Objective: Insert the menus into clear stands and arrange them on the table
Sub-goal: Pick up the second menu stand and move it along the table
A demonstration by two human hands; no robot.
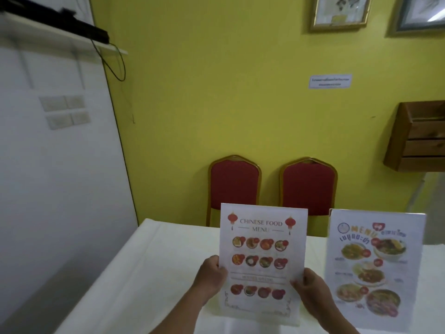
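The left hand (212, 277) has its fingers (220, 268) pinched on the left edge of the Chinese food menu (262, 261). The right hand (310, 291) pinches the right edge with its fingers (298, 283). The menu stands up straight between the two hands. It is a flat, thin sheet with small round food pictures and two red lanterns. I cannot tell if it is already inside a clear stand.

Just right of the right fingers stands a second menu (374, 268) in its clear stand (331, 213), apart from the first. So there are two menus.

Under the hands is the surface (168, 261), covered with smooth white cloth. To the left of the left fingers it is bare.

Behind the menus, two red chairs (234, 184) with gold frames stand side by side against the yellow wall (216, 92).
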